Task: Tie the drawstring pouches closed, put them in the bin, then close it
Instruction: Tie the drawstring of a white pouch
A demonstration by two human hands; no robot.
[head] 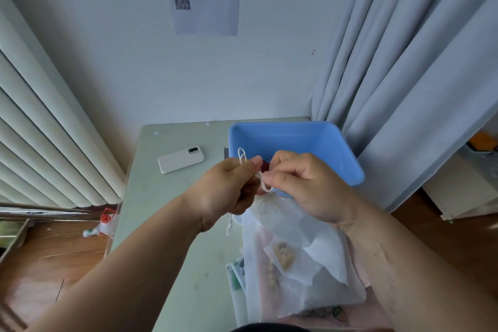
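Nearest: white pouch (285,226) hangs below the hands over the table (167,237), neck gathered on its drawstring (262,180). L hand (229,191) pinches one cord loop and R hand (310,186) pinches the other, both grips narrow. Risk (est.): thin cord slips off fingertips before knot is pulled tight, so neck reopens; beyond, blue bin (347,159) sits open, phone (180,160) to its left.

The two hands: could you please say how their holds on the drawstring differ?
The left hand pinches a loop sticking up; the right hand pinches a loop hanging down. The left hand's pinch sits higher than the right hand's. Both hold the white drawstring.
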